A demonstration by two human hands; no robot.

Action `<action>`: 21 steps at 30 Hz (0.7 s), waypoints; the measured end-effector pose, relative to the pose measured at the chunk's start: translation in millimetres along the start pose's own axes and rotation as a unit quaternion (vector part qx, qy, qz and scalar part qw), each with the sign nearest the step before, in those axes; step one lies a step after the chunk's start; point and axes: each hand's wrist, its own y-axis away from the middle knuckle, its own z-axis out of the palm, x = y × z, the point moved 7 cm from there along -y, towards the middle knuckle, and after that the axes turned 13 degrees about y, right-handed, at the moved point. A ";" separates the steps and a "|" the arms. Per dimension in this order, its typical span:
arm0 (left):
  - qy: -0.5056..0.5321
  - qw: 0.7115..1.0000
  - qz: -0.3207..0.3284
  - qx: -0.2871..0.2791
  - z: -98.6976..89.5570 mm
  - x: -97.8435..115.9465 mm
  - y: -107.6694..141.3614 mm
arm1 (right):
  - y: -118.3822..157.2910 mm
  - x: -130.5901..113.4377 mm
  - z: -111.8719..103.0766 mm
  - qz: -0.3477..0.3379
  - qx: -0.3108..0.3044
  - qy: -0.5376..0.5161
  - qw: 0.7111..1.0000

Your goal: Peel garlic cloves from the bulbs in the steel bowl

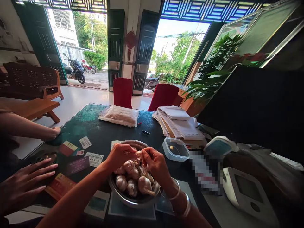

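A steel bowl point(123, 199) full of whole garlic bulbs point(132, 187) stands on the dark glass-topped table in front of me. Above its far part, my left hand point(123, 154) and my right hand point(155, 163) meet with fingertips pinched together. Between them is a small pale garlic clove point(138, 154), largely covered by the fingers. Two bangles circle my right wrist. Just right of the bowl sits a clear plastic box point(176, 155) holding one peeled clove point(171, 147).
Another person's hand point(28, 182) and forearm point(28, 126) rest at the left. Cards point(95, 159) lie under the glass. A plastic-wrapped packet point(120, 116), a pen point(145, 132) and stacked papers point(180, 123) lie farther back. A blood pressure monitor point(249, 193) and dark screen point(256, 110) stand right.
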 end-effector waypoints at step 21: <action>-0.021 0.999 -0.034 0.010 0.8 -2.5 3.6 | 2.4 -6.6 -3.9 -0.032 0.055 0.146 0.987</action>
